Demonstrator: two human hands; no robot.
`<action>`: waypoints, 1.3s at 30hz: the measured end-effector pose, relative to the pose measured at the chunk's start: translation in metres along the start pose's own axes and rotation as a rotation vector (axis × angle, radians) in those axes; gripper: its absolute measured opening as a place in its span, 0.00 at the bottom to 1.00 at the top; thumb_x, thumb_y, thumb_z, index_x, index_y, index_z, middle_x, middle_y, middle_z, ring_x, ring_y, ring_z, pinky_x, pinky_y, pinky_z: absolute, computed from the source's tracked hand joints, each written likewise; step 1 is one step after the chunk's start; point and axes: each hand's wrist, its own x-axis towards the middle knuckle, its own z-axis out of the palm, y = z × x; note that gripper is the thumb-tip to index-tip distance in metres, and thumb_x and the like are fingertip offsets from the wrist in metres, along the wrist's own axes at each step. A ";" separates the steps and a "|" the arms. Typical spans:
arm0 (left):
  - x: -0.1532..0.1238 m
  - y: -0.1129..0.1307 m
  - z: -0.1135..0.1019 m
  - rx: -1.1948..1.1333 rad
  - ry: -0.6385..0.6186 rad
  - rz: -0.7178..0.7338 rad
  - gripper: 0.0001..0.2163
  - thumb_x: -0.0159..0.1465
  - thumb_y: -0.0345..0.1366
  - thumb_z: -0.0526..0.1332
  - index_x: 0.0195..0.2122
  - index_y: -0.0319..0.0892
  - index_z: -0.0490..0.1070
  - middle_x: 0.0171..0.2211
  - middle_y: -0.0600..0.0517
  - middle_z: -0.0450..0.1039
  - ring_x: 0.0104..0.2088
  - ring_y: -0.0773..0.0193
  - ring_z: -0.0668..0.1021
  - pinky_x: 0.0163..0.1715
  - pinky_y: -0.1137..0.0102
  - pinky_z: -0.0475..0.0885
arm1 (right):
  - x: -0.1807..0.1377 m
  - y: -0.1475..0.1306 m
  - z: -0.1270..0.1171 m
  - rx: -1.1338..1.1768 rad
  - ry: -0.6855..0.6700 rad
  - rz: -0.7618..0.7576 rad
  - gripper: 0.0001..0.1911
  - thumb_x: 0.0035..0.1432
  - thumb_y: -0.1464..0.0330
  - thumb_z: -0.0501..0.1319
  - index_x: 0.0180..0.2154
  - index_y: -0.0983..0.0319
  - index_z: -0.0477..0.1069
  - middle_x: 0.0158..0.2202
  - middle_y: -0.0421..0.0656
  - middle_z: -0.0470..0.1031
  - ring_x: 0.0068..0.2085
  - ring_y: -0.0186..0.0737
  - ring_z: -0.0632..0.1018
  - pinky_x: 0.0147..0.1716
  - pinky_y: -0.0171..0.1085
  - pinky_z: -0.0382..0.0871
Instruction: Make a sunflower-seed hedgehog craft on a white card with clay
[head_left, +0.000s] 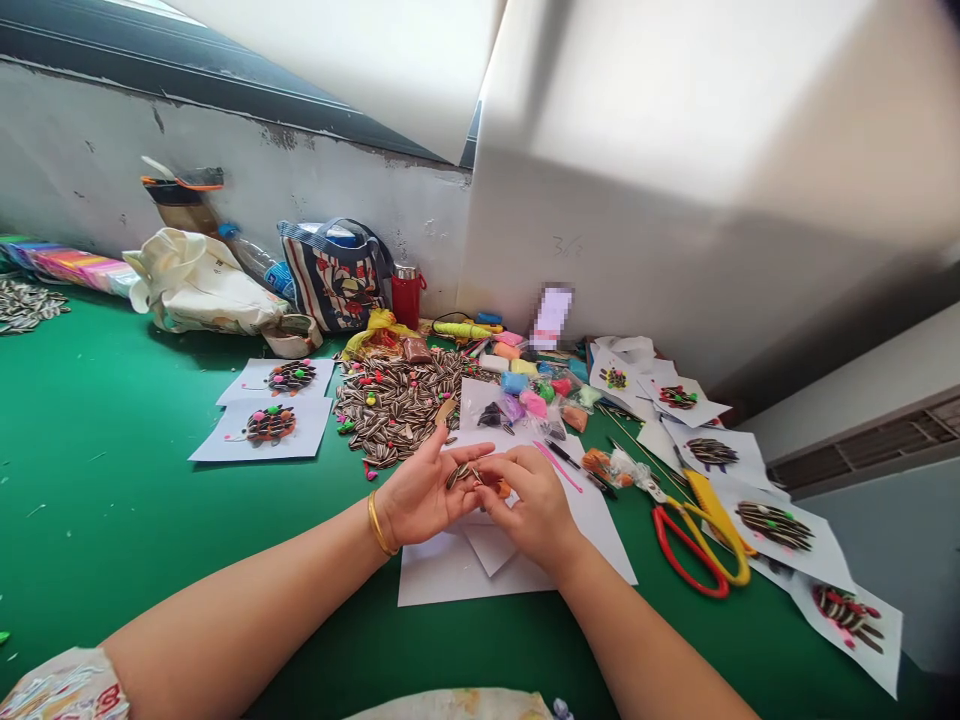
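On the near-centre of the green table (112, 480), above a stack of white sheets (450, 575), both hands meet at working height.

Left hand (420, 497): palm turned up, fingers spread and loosely cupped, not clenched. A few striped seeds (459, 474) lie across its fingers, resting there rather than pinched. A gold bangle (375, 525) sits at the wrist.

Right hand (534, 508): back of the hand toward the camera, fingertips drawn together on a small orange piece (501, 488), just beside the seeds and touching the left fingertips. How much of the piece lies inside the pinch cannot be told.

Surroundings:
- A large seed pile (397, 400) is spread on the table directly beyond the hands, with small coloured bits among it.
- Small bags of coloured clay (525, 395) lie to the right of the pile.
- Two finished seed figures on paper (270, 425) lie left of the pile, one behind the other.
- Further seed figures on sheets (772, 525) run along the right edge of the table.
- Scissors (694, 545) with red and yellow handles lie right of the white sheets, near but apart from the right hand.
- Against the wall stand a cream cloth bag (199, 285), a striped bag (337, 270) and a red flask (406, 295).
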 end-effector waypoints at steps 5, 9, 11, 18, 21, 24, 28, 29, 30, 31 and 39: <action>-0.001 0.000 0.001 -0.010 -0.019 -0.002 0.31 0.67 0.56 0.48 0.54 0.31 0.67 0.41 0.39 0.75 0.39 0.60 0.79 0.46 0.65 0.72 | 0.000 0.001 0.002 0.061 0.026 0.003 0.09 0.61 0.69 0.58 0.40 0.57 0.76 0.37 0.45 0.74 0.41 0.42 0.73 0.43 0.42 0.67; -0.002 0.000 0.004 0.027 0.024 -0.001 0.27 0.67 0.53 0.50 0.53 0.32 0.69 0.44 0.38 0.74 0.42 0.59 0.79 0.48 0.65 0.73 | 0.001 0.001 -0.003 0.222 0.089 0.081 0.09 0.62 0.67 0.57 0.37 0.58 0.76 0.35 0.44 0.72 0.38 0.41 0.73 0.40 0.41 0.69; -0.001 0.001 0.005 0.076 0.113 0.050 0.22 0.68 0.48 0.54 0.49 0.33 0.71 0.45 0.39 0.74 0.42 0.59 0.79 0.44 0.67 0.75 | 0.002 0.001 -0.006 0.322 0.108 0.126 0.09 0.62 0.64 0.57 0.35 0.59 0.75 0.33 0.43 0.70 0.36 0.40 0.73 0.38 0.40 0.70; 0.003 0.017 -0.001 0.271 0.319 0.285 0.05 0.62 0.34 0.62 0.35 0.37 0.71 0.22 0.57 0.60 0.19 0.77 0.63 0.13 0.83 0.50 | -0.002 -0.001 -0.008 0.755 -0.120 0.213 0.14 0.61 0.57 0.59 0.32 0.60 0.71 0.30 0.42 0.70 0.32 0.37 0.72 0.33 0.37 0.70; -0.004 0.023 0.002 0.514 0.189 0.279 0.10 0.61 0.41 0.63 0.33 0.38 0.70 0.18 0.62 0.50 0.16 0.77 0.53 0.14 0.80 0.46 | -0.004 -0.006 -0.003 0.887 -0.195 0.297 0.13 0.59 0.57 0.62 0.32 0.61 0.72 0.27 0.40 0.69 0.29 0.34 0.70 0.30 0.35 0.67; -0.012 0.024 0.010 0.999 0.084 0.273 0.14 0.60 0.45 0.64 0.29 0.37 0.71 0.19 0.58 0.58 0.20 0.74 0.59 0.18 0.78 0.53 | -0.004 -0.010 0.000 0.919 -0.166 0.366 0.12 0.58 0.59 0.62 0.32 0.61 0.73 0.25 0.39 0.69 0.28 0.33 0.69 0.29 0.33 0.65; -0.017 0.019 0.016 1.411 0.062 0.322 0.12 0.59 0.43 0.64 0.28 0.38 0.71 0.25 0.55 0.66 0.26 0.70 0.66 0.24 0.75 0.60 | -0.002 -0.011 0.000 0.859 -0.125 0.392 0.10 0.56 0.61 0.62 0.30 0.62 0.72 0.24 0.38 0.69 0.27 0.32 0.67 0.26 0.32 0.62; -0.016 0.018 0.015 1.451 0.074 0.341 0.12 0.59 0.42 0.63 0.27 0.38 0.71 0.25 0.56 0.66 0.26 0.70 0.66 0.24 0.75 0.60 | -0.001 -0.011 0.001 0.832 -0.111 0.397 0.09 0.56 0.62 0.62 0.29 0.62 0.71 0.24 0.38 0.69 0.27 0.32 0.67 0.26 0.32 0.61; -0.015 0.017 0.014 1.479 0.084 0.362 0.12 0.60 0.42 0.62 0.27 0.38 0.70 0.24 0.56 0.66 0.26 0.70 0.66 0.24 0.75 0.60 | -0.001 -0.012 0.001 0.800 -0.093 0.401 0.09 0.56 0.63 0.61 0.29 0.62 0.71 0.25 0.38 0.69 0.27 0.32 0.67 0.26 0.32 0.61; -0.014 0.016 0.013 1.499 0.091 0.380 0.12 0.60 0.42 0.62 0.26 0.39 0.69 0.24 0.56 0.66 0.26 0.70 0.66 0.24 0.75 0.60 | -0.001 -0.012 0.002 0.763 -0.073 0.401 0.08 0.55 0.64 0.61 0.28 0.62 0.71 0.25 0.39 0.69 0.27 0.33 0.68 0.26 0.32 0.62; -0.012 0.020 0.011 1.445 0.099 0.398 0.11 0.59 0.41 0.61 0.25 0.39 0.67 0.23 0.56 0.65 0.25 0.70 0.65 0.24 0.74 0.59 | -0.004 -0.012 0.003 0.494 0.081 0.261 0.07 0.58 0.70 0.57 0.28 0.61 0.72 0.27 0.40 0.72 0.29 0.34 0.70 0.30 0.34 0.64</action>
